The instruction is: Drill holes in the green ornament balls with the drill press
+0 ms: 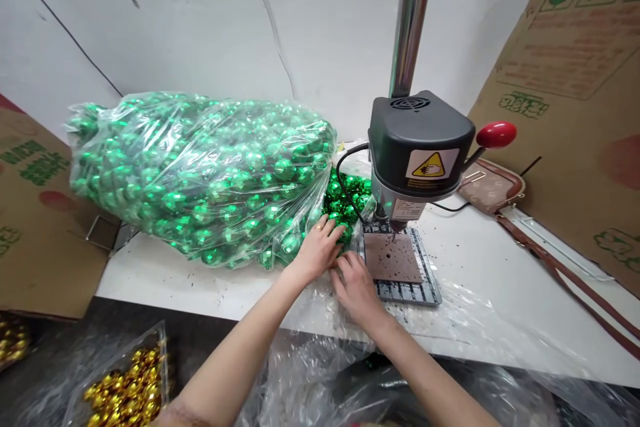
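A large clear plastic bag (200,173) full of shiny green faceted balls lies on its side on the white table. Loose green balls (345,190) show at its mouth. My left hand (320,250) rests at that mouth, fingers stretched over the balls and touching them. Close beside it, my right hand (356,283) has its fingers bent toward the thumb; what lies between them is hidden. Just right of my hands stands a small drill press (420,147) with a red-knobbed lever. Under its bit a brown board (393,259) with a dark hole sits on the slotted metal base (425,293).
Cardboard boxes stand left (45,227) and right (565,107). A handbag (493,187) with a brown strap lies behind the drill press. Crumpled clear plastic (300,380) hangs at the table's front edge. Below left is a container of gold balls (125,390). Dark shavings dot the base.
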`<state>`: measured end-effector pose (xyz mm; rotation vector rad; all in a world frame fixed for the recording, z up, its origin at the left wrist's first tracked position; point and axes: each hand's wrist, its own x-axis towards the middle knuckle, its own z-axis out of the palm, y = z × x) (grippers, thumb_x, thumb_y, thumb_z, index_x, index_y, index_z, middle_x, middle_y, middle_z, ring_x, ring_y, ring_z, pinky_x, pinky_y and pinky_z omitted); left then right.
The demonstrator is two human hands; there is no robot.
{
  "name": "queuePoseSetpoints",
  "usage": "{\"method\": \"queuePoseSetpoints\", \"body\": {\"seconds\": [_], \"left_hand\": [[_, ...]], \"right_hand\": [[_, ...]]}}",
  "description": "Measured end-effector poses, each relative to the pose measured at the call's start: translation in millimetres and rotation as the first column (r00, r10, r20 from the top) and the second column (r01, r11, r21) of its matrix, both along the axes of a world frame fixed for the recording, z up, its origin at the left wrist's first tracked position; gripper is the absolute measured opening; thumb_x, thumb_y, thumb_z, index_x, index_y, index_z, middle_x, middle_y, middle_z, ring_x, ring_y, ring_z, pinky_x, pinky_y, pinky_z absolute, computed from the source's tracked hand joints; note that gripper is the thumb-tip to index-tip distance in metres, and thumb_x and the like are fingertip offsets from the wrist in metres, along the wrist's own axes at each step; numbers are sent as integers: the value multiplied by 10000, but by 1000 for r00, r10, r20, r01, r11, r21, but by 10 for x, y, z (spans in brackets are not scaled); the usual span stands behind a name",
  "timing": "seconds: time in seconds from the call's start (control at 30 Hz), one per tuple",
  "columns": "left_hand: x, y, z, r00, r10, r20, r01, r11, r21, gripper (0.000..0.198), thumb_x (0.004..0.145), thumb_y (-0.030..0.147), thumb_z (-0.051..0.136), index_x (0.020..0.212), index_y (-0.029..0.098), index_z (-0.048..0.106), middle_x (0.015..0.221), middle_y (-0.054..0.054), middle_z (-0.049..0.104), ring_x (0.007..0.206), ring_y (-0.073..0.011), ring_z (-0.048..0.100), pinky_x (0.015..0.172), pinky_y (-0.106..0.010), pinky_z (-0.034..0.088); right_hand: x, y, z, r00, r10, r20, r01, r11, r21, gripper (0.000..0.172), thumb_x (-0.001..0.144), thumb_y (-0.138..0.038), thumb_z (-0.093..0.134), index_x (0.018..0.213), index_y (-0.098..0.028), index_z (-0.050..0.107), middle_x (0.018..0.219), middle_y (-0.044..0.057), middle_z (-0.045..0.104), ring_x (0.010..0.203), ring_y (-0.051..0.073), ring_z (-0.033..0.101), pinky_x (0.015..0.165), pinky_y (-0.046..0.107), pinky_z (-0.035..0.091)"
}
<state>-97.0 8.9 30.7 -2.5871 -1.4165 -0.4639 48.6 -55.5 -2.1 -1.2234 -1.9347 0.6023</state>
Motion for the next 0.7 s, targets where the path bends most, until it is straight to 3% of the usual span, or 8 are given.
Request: {"method": "queuePoseSetpoints", "body": {"seconds": [0.07,0.13,0.3,0.43,0.5,0.57,0.63,0.7], "left_hand": [[56,77,-22,999,-30,11,31,994,-104,438,911,218,667,1345,192,610,1389,-173,585,1346,-350,529,1087,-502,500],[87,130,-31,999,-26,18,29,985,-171,398,931,225,642,1329,227,630,1385,-152,582,1317,-326,542,1086,-485,492],[198,114,-100,993,81,-80,-91,987,-136,418,879,187,659,1294,241,648,1228,-142,595,1242,-345,537,1052,-512,473],[292,14,-272,983,144,-113,-147,989,-21,491,843,107,642,1314,246,625,1220,-147,591,1229,-340,541,1128,-568,390],[300,-29,-346,987,157,-23,-157,988,17,469,857,92,617,1298,252,627,1197,-137,599,1197,-319,562,1113,-541,411],[290,-61,-364,972,155,178,-162,987,24,402,879,133,619,1266,242,628,1157,-128,606,1157,-305,580,1051,-497,466],[287,-90,-299,863,164,478,-193,981,11,353,890,221,652,1241,227,613,1131,-114,613,1119,-289,596,1001,-460,497],[308,-129,-157,604,192,774,-227,972,-64,395,883,316,689,1254,234,579,1111,-86,623,1048,-252,624,964,-420,516]], "right_hand": [[99,-23,64,1000,13,13,-13,1000,17,159,966,-207,489,890,-189,627,1008,105,644,996,245,596,893,420,519],[236,-75,180,997,78,22,-79,996,43,173,988,-238,486,914,-201,638,1009,83,671,989,215,618,881,370,516],[617,-263,396,971,236,40,-238,968,78,157,1011,-297,504,995,-236,648,907,6,715,856,112,663,768,241,509],[730,-459,210,957,273,102,-284,953,109,137,986,-244,536,974,-218,669,880,29,724,819,136,665,711,260,500],[739,-558,86,938,318,137,-335,934,127,134,962,-221,570,883,-225,678,790,11,703,754,138,649,650,257,478],[763,-626,26,932,335,141,-353,925,138,133,960,-209,571,902,-229,688,781,8,707,747,133,655,648,248,489],[830,-644,51,939,323,116,-338,929,150,144,971,-213,555,964,-228,699,828,18,738,785,132,683,689,247,525],[942,-616,145,954,292,72,-301,940,161,165,979,-227,546,994,-224,710,872,30,767,819,135,711,723,251,557]]}}
